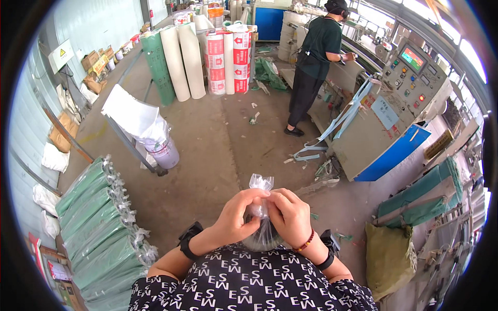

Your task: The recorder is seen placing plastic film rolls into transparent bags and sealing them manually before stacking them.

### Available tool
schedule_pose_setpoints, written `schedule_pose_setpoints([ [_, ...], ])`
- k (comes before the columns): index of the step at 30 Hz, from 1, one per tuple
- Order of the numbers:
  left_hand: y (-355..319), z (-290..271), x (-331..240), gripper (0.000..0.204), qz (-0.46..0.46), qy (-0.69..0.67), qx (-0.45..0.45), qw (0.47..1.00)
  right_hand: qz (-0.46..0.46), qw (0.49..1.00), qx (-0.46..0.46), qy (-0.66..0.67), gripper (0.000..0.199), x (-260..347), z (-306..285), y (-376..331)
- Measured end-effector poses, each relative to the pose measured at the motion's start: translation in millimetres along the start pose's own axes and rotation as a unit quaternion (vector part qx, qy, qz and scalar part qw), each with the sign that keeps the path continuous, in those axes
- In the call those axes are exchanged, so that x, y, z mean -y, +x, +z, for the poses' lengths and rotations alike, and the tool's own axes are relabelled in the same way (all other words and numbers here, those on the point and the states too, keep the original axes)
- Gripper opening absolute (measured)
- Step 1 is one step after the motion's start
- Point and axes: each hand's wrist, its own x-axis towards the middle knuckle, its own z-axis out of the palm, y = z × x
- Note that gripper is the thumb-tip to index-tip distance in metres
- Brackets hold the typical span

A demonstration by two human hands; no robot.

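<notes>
Close in front of my body is a clear plastic bag, its mouth gathered into a twisted neck that sticks up between my hands. My left hand pinches this neck from the left with bent fingers. From the other side my right hand grips it too, thumb and fingertips almost meeting those of the left. The loose top of the film flares above my fingers. Something dark sits inside the bag below, mostly hidden by my hands and the film.
Several green rolls in clear bags lie stacked at my left. Ahead stand white rolls and a pail beside a metal post. A person works at a machine with a control panel. An olive sack rests at right.
</notes>
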Motion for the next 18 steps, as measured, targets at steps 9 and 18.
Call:
schedule_pose_setpoints([
  [9,9,1,-12,0.056,-0.028,-0.019,-0.017,0.999,-0.007,0.998,0.060,0.018,0.025,0,-18,0],
  [18,21,-1,-17,0.054,0.049,0.123,-0.002,0.991,0.015,0.996,0.078,-0.029,0.026,-1,-18,14],
])
